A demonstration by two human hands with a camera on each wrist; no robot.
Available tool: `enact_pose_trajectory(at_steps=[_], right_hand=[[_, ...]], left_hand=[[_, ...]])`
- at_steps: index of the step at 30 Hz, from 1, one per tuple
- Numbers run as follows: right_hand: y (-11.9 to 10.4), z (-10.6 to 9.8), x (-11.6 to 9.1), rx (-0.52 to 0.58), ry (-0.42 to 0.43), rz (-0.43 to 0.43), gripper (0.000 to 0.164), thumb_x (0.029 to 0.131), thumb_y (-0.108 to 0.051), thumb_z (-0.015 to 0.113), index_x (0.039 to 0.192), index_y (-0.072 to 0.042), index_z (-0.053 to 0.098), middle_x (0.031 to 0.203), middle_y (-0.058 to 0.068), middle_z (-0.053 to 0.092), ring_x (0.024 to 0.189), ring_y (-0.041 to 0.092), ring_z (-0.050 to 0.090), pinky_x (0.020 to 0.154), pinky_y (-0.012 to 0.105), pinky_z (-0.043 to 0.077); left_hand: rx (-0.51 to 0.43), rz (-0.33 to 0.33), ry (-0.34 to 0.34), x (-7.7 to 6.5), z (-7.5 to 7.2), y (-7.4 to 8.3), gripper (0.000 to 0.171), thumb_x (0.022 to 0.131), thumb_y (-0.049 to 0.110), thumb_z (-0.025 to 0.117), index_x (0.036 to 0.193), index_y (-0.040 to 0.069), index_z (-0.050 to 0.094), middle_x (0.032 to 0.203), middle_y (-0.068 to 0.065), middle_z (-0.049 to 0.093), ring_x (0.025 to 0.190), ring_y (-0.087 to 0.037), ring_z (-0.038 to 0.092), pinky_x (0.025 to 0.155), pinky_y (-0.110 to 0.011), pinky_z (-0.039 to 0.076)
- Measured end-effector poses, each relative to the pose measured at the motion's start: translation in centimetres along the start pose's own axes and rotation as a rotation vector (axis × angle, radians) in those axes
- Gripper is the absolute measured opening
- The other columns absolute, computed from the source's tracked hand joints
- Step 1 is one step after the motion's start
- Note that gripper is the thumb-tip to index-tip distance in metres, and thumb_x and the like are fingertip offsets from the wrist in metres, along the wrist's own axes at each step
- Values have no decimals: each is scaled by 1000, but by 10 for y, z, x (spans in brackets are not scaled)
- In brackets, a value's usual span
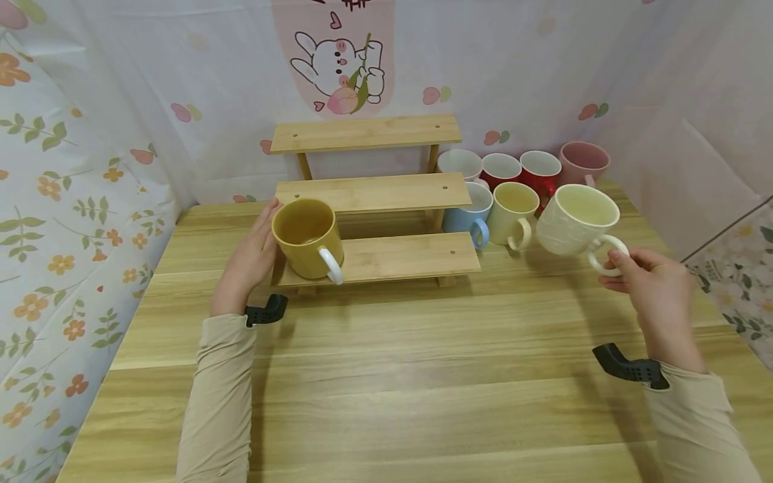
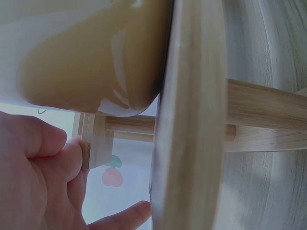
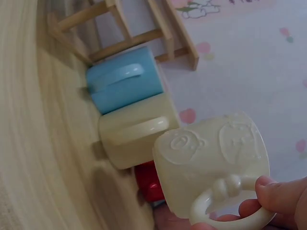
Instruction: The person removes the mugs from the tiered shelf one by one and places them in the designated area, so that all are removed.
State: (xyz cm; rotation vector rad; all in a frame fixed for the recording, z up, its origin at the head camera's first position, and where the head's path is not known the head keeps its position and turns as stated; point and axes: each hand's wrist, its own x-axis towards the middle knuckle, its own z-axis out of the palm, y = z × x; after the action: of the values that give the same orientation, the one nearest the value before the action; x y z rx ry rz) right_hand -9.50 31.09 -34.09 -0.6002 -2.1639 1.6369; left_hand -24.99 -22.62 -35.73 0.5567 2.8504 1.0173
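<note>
My right hand (image 1: 661,295) pinches the ring handle of a cream mug (image 1: 570,225), holding it raised above the table; the right wrist view shows embossed figures on its side. On the left end of the lowest plank of a three-tier wooden shelf (image 1: 410,258) stands a mustard mug (image 1: 306,235) with a white handle (image 1: 330,265). My left hand (image 1: 244,265) is at that end of the shelf, just left of the mustard mug, its fingers extended. One fingertip (image 2: 141,209) reaches the plank's edge in the left wrist view.
Right of the shelf, a blue mug (image 1: 468,211) and a pale yellow mug (image 1: 513,208) stand in front. Behind are a white mug (image 1: 453,161), two red mugs (image 1: 539,184) and a pink mug (image 1: 582,168). Patterned cloth (image 1: 513,60) hangs behind the wooden table (image 1: 386,402).
</note>
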Motion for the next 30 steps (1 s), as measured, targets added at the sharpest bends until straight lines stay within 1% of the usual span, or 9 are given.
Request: enact_pose_trajectory(at_steps=[3, 6, 9, 12, 16, 22, 25, 28, 30], right_hand=[[8, 2, 7, -27, -16, 21, 18, 90, -17, 65, 78, -30, 68, 67, -18, 65, 54, 1, 66, 54, 17, 55], [15, 4, 12, -145, -27, 48, 22, 92, -23, 63, 74, -36, 64, 65, -23, 63, 53, -1, 65, 53, 16, 54], [20, 6, 17, -199, -30, 64, 23, 93, -26, 62, 72, -36, 63, 63, -26, 61, 52, -3, 64, 53, 16, 54], [25, 8, 22, -222, -26, 55, 19, 93, -26, 61, 75, -29, 64, 61, -28, 60, 51, -4, 64, 52, 15, 53], [31, 13, 28, -273, -26, 40, 15, 95, -26, 58, 86, -15, 64, 59, -31, 57, 50, -6, 62, 50, 14, 52], [40, 19, 35, -334, -19, 37, 36, 96, -27, 57, 103, 9, 61, 55, -34, 54, 48, -7, 60, 49, 13, 52], [42, 22, 38, -294, -17, 51, 28, 96, -25, 57, 98, 2, 62, 56, -32, 55, 48, -7, 61, 49, 13, 52], [43, 25, 41, -251, -10, 64, 15, 95, -24, 58, 87, -12, 61, 57, -30, 56, 48, -7, 61, 49, 13, 52], [43, 28, 42, -243, -5, 60, 13, 95, -22, 58, 84, -16, 60, 57, -30, 56, 48, -7, 60, 49, 12, 51]], left_hand=[[1, 1, -2, 1, 0, 0, 56, 106, 38, 16, 154, 10, 13, 162, -3, 3, 148, -30, 9, 117, -55, 14], [4, 1, -3, 3, 1, -1, 56, 106, 39, 15, 154, 10, 13, 162, -2, 3, 148, -30, 9, 117, -56, 15], [7, 1, -1, 5, 2, -2, 56, 106, 39, 15, 154, 11, 13, 162, -2, 3, 148, -29, 9, 117, -55, 15], [4, 5, 6, 6, 4, -3, 56, 106, 38, 15, 154, 10, 14, 162, -1, 3, 148, -29, 9, 117, -55, 15], [-5, 4, 11, 5, 5, -3, 55, 106, 37, 16, 154, 10, 14, 162, -1, 4, 148, -29, 9, 118, -54, 14], [-15, 7, 17, 4, 4, -2, 55, 106, 35, 17, 154, 9, 14, 162, -2, 4, 148, -28, 8, 118, -53, 13], [-16, 8, 21, 4, 4, -2, 54, 106, 35, 18, 154, 9, 15, 162, -2, 5, 148, -28, 9, 118, -53, 13], [-15, -1, 20, 3, 3, -2, 54, 106, 36, 17, 154, 10, 14, 162, 0, 4, 148, -27, 9, 118, -53, 13], [-16, -5, 19, 2, 2, -2, 54, 106, 36, 17, 154, 10, 14, 162, 0, 4, 148, -28, 9, 118, -53, 13]])
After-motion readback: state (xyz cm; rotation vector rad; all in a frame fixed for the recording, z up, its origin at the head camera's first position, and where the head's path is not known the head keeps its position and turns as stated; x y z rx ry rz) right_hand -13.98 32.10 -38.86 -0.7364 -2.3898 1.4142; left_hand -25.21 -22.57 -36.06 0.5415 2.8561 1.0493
